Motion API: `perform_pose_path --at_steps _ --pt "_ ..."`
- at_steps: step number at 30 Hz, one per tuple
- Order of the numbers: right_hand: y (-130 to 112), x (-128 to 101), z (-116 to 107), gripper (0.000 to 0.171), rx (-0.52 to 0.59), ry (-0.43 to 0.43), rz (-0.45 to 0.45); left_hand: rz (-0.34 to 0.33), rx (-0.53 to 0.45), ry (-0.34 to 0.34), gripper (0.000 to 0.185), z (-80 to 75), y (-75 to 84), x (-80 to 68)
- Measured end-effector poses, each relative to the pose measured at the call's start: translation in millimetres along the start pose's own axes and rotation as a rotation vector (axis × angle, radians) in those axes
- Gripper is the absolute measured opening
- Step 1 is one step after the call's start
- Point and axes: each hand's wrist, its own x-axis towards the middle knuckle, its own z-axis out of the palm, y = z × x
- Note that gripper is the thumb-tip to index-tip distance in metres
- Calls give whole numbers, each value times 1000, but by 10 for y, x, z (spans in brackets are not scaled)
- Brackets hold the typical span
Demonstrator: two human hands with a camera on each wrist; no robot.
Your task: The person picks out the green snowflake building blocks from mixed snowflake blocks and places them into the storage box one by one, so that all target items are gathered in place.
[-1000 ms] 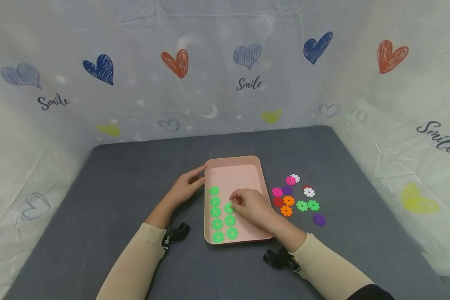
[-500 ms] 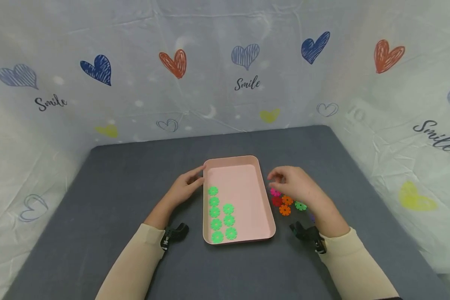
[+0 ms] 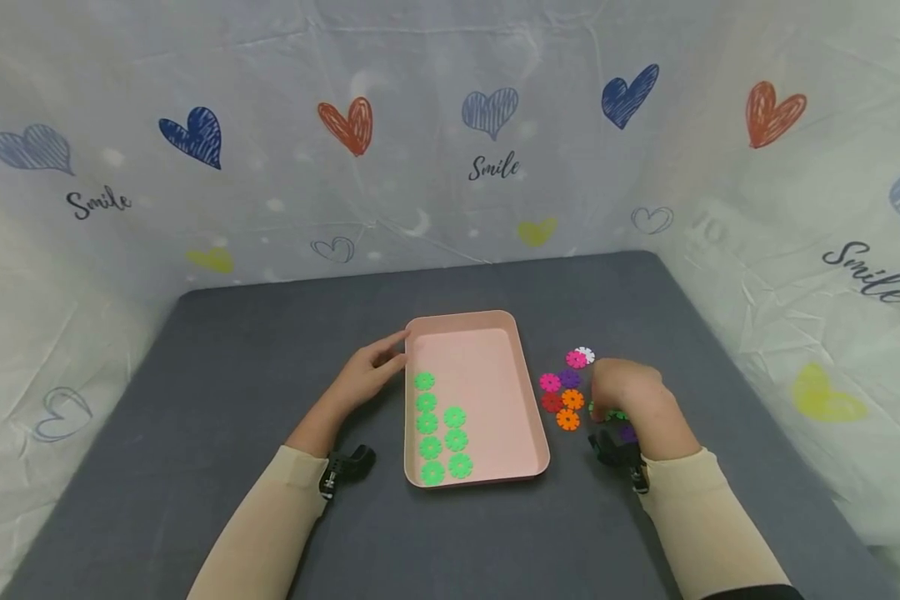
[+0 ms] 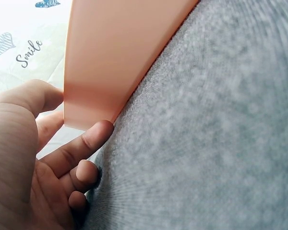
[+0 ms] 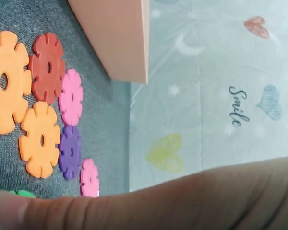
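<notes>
Pink tray (image 3: 495, 367) sat on grey mat (image 3: 270, 350), holding 7 green discs (image 3: 438, 427) in 2 columns at near left. Left hand (image 3: 367, 377) rested against tray's left wall, fingers relaxed, gripping nothing. Right hand (image 3: 630, 396) curled down over green discs in loose pile (image 3: 570, 387) right of tray; grip could not be told.

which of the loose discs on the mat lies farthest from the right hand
The white disc at the far end of the loose cluster, half under a pink disc. It is the only white one showing and lies beyond all the others from the right hand.
</notes>
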Motion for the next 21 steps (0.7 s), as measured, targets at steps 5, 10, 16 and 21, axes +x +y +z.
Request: perform_pose_path --at_steps 5,10,16,21 --pt "58 -17 -28 28 136 21 -172 -3 -12 1 55 7 -12 7" --pt "-67 -156 -152 8 466 67 -414 4 -16 4 55 12 -20 6" --pt "-470 -231 -222 27 573 127 -581 10 -9 13 54 16 -36 6" --pt "-843 -99 -156 33 506 164 -660 23 -2 19 54 15 -27 -1"
